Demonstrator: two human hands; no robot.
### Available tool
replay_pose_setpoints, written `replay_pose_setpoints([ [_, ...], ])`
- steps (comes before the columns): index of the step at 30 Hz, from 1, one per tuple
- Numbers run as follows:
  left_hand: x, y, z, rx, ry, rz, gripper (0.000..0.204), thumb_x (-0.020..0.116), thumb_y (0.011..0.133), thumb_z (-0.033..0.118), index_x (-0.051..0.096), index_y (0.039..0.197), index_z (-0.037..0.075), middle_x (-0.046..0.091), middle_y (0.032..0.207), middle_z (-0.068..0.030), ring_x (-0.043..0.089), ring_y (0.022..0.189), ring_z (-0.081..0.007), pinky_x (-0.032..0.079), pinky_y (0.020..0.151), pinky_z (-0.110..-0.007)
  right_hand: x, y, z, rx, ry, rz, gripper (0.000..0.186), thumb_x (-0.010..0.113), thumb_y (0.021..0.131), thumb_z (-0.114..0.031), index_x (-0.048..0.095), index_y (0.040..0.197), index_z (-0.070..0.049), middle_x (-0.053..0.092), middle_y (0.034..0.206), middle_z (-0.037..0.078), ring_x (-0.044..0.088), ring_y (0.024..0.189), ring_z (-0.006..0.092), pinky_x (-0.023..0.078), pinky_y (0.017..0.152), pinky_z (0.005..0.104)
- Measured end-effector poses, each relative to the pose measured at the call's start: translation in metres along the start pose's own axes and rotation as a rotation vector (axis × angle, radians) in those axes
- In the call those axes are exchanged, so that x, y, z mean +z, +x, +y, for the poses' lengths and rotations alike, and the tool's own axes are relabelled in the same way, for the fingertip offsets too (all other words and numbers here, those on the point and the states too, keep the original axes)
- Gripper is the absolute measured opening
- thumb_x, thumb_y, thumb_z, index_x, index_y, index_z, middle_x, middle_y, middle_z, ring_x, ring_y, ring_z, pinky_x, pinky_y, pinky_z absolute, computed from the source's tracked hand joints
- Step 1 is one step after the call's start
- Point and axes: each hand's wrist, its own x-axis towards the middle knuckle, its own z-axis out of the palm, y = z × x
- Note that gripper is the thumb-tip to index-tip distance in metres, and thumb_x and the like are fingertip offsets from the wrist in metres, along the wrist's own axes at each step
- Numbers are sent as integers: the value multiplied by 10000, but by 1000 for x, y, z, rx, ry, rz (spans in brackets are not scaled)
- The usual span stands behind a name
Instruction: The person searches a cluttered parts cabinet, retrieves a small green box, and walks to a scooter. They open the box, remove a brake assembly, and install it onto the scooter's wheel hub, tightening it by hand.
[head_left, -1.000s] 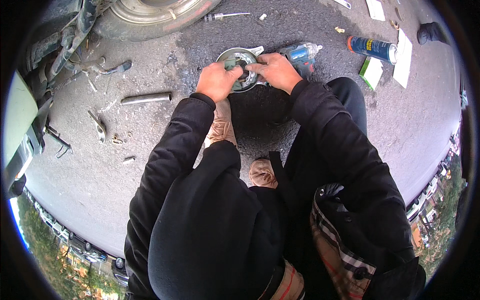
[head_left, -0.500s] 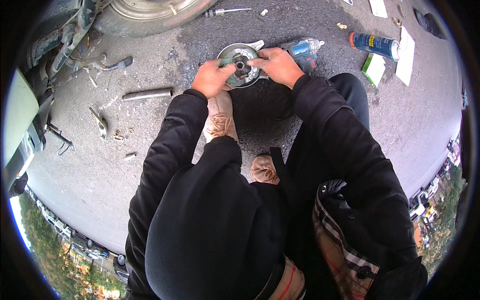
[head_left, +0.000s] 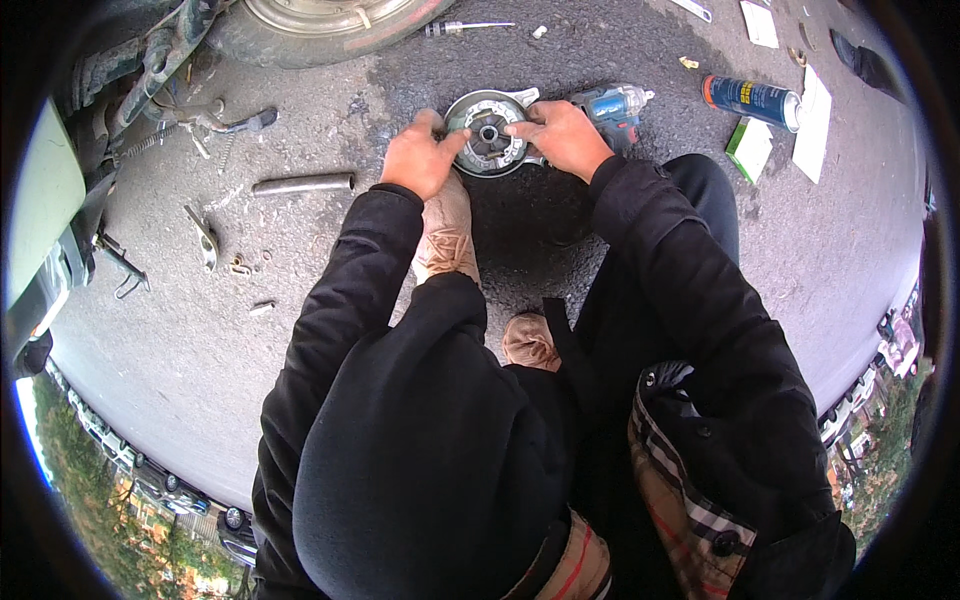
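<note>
Both hands hold a round metal brake plate (head_left: 489,155) with a central hub and a pale ring-shaped part inside. My left hand (head_left: 416,158) grips its left rim, fingers partly hidden behind the edge and thumb lying over the face. From the right, my right hand (head_left: 566,137) holds the other side, its thumb pointing toward the hub. A lug sticks out of the plate at its upper right. The plate is just beyond my left shoe (head_left: 446,225). A blue cordless power driver (head_left: 612,106) lies right beside my right hand.
A wheel (head_left: 330,35) stands at the upper left beside vehicle parts. On the asphalt lie a metal tube (head_left: 303,185), a small lever-like part (head_left: 204,240), a screwdriver (head_left: 468,28), a spray can (head_left: 752,102), a green-and-white box (head_left: 750,148) and a white sheet (head_left: 813,125).
The plate has turned slightly, and its face shows more fully. My left thumb has drawn back from near the hub toward the left rim. Both hands still hold it.
</note>
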Motion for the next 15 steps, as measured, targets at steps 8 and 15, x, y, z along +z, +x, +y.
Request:
replay_pose_setpoints([
  [8, -1, 3, -5, -19, -226, 45, 580, 747, 936, 389, 626, 1347, -3, 732, 1139, -306, 700, 1106, -453, 537, 956, -490, -9, -6, -20, -24, -208, 73, 542, 785, 873, -479, 769, 930, 60, 739, 881, 277, 737, 920, 444, 566, 864, 497],
  [15, 5, 5, -10, -1, -173, 88, 551, 743, 938, 376, 662, 1314, -19, 742, 1112, -297, 708, 1086, -449, 542, 956, -475, -5, -8, -14, -12, -373, 150, 616, 782, 921, -488, 639, 1082, 89, 725, 960, 327, 708, 943, 515, 557, 813, 542],
])
